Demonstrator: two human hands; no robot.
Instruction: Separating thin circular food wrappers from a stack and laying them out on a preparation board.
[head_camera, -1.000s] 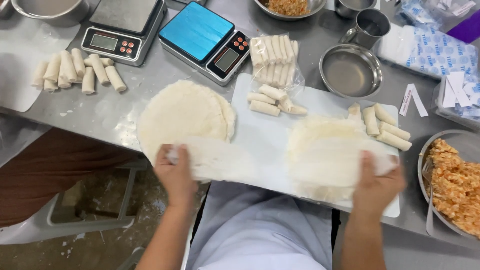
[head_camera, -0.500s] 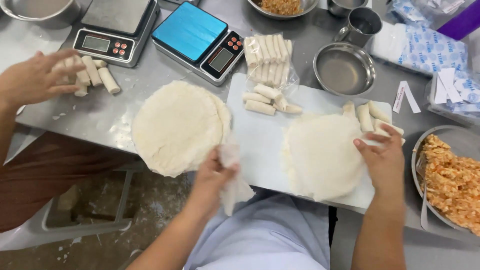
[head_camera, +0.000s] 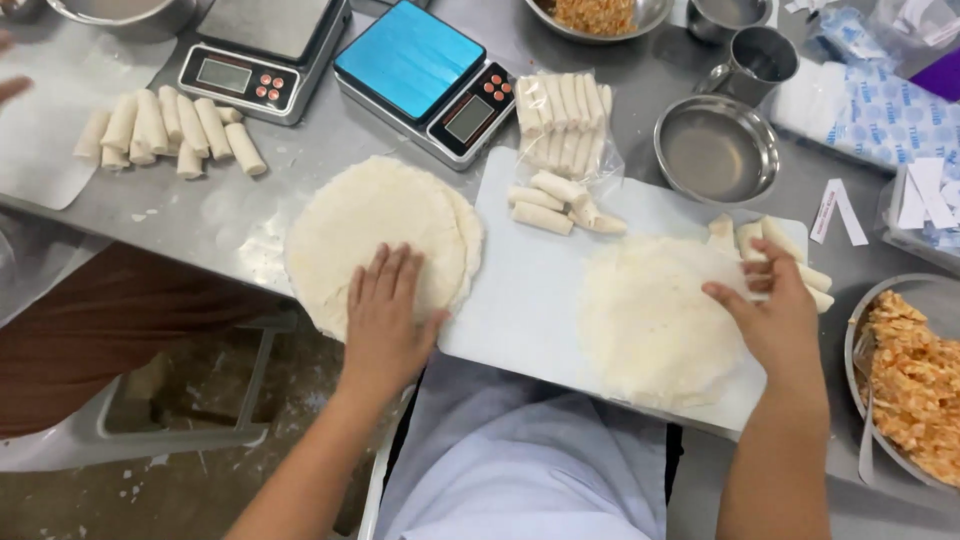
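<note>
Stack of round wrappers (head_camera: 375, 225) left of centre on steel table (head_camera: 230, 215), left hand (head_camera: 385, 320) flat and open on it, single wrapper (head_camera: 650, 320) on white board (head_camera: 520, 300) right of centre, right hand (head_camera: 775, 315) pinching its edge, finished rolls (head_camera: 560, 200) above, bowl of filling (head_camera: 915, 375) far right

Your left hand (head_camera: 385, 320) lies flat on the stack of wrappers (head_camera: 375, 235) at the table's (head_camera: 250, 215) near edge. To its right sits the cutting board (head_camera: 520, 300), where your right hand (head_camera: 775, 315) touches the right edge of a single wrapper (head_camera: 650, 320). Rolled pieces (head_camera: 555, 200) lie on the board's far side. Two scales (head_camera: 420, 75) stand far left of the board, a small bowl (head_camera: 715, 150) far right of it, and a filling tray (head_camera: 915, 375) at the right edge.
</note>
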